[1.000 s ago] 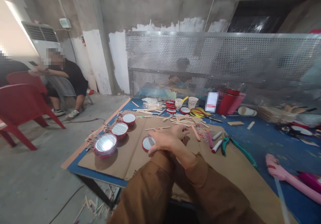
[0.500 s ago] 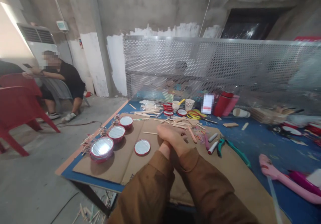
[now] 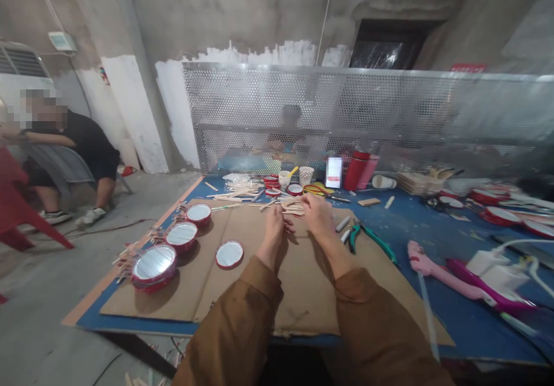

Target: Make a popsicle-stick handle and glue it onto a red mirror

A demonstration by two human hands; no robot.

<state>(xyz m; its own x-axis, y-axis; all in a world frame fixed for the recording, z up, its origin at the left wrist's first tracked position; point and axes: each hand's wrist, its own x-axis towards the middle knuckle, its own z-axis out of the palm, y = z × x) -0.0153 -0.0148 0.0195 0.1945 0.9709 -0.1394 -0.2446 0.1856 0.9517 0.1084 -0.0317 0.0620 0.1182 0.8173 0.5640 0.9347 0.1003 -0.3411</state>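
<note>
My left hand (image 3: 274,228) is over the cardboard sheet (image 3: 242,299), fingers curled; anything in them is too small to make out. To its right is my right hand (image 3: 318,216), raised a little with thumb and fingertips together; what it pinches, if anything, I cannot tell. Just beyond both hands lies a pile of wooden sticks (image 3: 292,204). A round red-rimmed disc with a silvery top (image 3: 229,254) lies flat left of my left hand. Three red drum-like rounds with sticks at their sides, the nearest one (image 3: 154,265) largest, line the cardboard's left side.
Green-handled pliers (image 3: 355,238) and markers (image 3: 343,224) lie right of my right hand. A pink glue gun (image 3: 441,270) rests farther right near white plugs (image 3: 485,263). Paper cups (image 3: 306,174), a phone (image 3: 333,172) and a red bottle (image 3: 357,169) stand at the back. A person (image 3: 80,143) sits at left.
My hands were crossed together over the cardboard; now they are apart, the right one moved to the right. The view has turned right. A thin stick seen beside the hands no longer shows there.
</note>
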